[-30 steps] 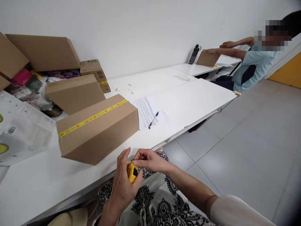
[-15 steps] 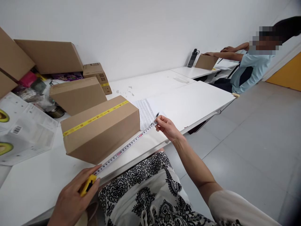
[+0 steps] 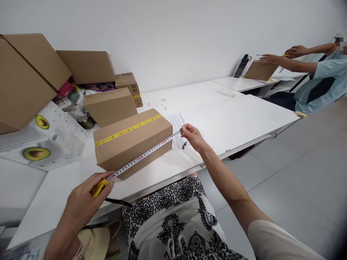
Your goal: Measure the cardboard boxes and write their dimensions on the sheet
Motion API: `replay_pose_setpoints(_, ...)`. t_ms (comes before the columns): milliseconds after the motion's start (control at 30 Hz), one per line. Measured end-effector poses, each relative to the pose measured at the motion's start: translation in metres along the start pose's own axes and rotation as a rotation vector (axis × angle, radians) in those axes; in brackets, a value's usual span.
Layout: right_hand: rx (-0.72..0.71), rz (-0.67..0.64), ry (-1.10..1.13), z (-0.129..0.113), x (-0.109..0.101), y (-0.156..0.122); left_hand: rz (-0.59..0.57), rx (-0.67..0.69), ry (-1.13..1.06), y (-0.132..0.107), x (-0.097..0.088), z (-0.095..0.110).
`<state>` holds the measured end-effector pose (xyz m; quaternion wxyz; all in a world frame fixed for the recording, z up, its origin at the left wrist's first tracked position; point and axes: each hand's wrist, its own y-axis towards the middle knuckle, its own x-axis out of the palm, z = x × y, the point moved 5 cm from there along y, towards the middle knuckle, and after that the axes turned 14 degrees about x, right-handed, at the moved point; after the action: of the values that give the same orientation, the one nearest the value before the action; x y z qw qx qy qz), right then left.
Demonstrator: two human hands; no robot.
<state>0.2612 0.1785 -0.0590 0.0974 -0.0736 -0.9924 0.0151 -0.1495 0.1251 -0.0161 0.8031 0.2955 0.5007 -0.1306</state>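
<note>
White table [image 3: 233, 119] holds a taped cardboard box [image 3: 132, 142] — tape measure [image 3: 143, 156] stretched along its near side. Left hand [image 3: 84, 204] grips the yellow case; right hand [image 3: 193, 136] pinches the tape's end by the box's right corner.

Yellow tape measure [image 3: 142, 156] stretched along the front of the cardboard box [image 3: 135, 142].

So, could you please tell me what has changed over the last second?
The right hand pulled the tape out to the right, away from the left hand, which carried the yellow case leftwards. The tape now runs along the front of the taped box. Box, printed sheet and pen stayed put.
</note>
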Motion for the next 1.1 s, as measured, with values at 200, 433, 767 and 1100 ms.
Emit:
replay_pose_setpoints(200, -0.054, 0.008, 0.021, 0.029, 0.013, 0.005, -0.066, -0.151, 0.037, -0.016, -0.003, -0.022)
replay_pose_setpoints(433, -0.088, 0.083, 0.090, 0.045, 0.020, 0.016, -0.005, -0.194, 0.175, -0.016, -0.013, -0.028)
replay_pose_setpoints(767, -0.048, 0.147, 0.147, 0.067, 0.028, 0.026, -0.083, -0.026, -0.004, 0.000, 0.005, -0.031)
replay_pose_setpoints(1100, 0.021, 0.193, 0.243, 0.069, 0.041, 0.034, -0.042, -0.015, -0.028, 0.013, 0.007, -0.026)
